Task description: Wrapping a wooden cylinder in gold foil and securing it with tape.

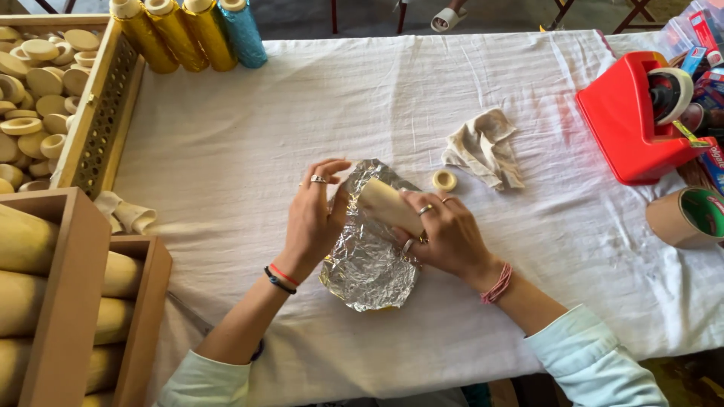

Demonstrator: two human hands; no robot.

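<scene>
A crumpled sheet of silver foil [369,264] lies on the white cloth-covered table [249,143] in the middle of the view. A pale cream cylinder [386,205] rests on the foil, tilted. My right hand [445,235] grips the cylinder from the right side. My left hand [315,218] presses flat against the foil's left edge, fingers up beside the cylinder's end. Both hands wear rings, and both wrists carry thin bands.
A small cream ring [444,180] and a stained rag [484,148] lie just right of the foil. A red tape dispenser [630,120] and tape roll [688,217] sit at right. Foil rolls [181,32] stand at back left. Wooden boxes [72,286] with cylinders and a crate of discs [94,113] line the left.
</scene>
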